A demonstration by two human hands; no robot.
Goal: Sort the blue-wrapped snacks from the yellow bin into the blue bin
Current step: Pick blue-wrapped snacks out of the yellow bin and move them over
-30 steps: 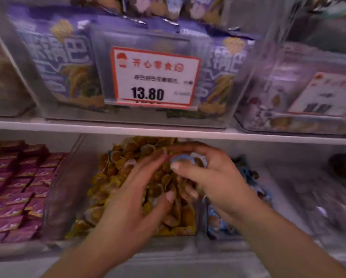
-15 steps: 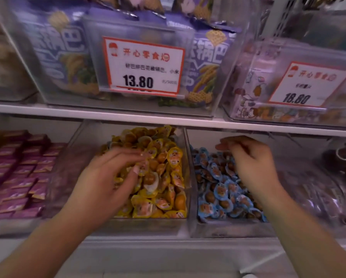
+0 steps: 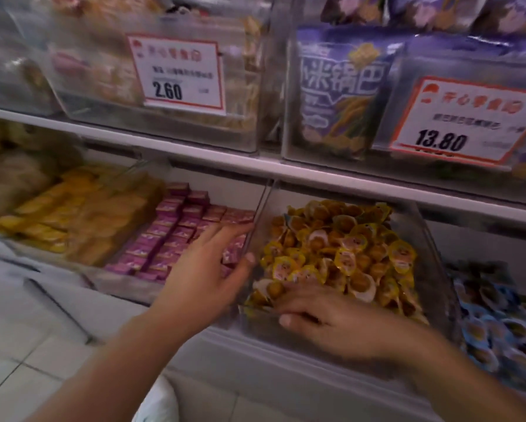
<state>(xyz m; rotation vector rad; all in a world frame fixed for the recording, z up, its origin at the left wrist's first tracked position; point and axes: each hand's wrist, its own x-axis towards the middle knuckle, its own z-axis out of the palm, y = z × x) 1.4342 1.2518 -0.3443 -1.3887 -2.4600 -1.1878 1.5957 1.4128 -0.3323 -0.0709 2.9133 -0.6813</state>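
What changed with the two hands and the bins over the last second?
The right hand, which was over the blue-wrapped snacks half a second ago, has come back to the front of the yellow-wrapped snacks. The left hand has moved off that pile to the yellow bin's left wall. The camera view swung left. Whether the right hand holds anything is unclear.

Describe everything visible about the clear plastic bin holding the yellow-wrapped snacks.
The clear plastic bin of yellow-wrapped snacks sits on the lower shelf, between a bin of purple boxes and a bin of blue-wrapped snacks. Its transparent walls slope and it is open on top. Small yellow-wrapped round snacks are heaped in it, with no blue wrapper visible among them. The left hand lies against its left wall, fingers extended; the right hand rests at its front edge, touching the snacks.
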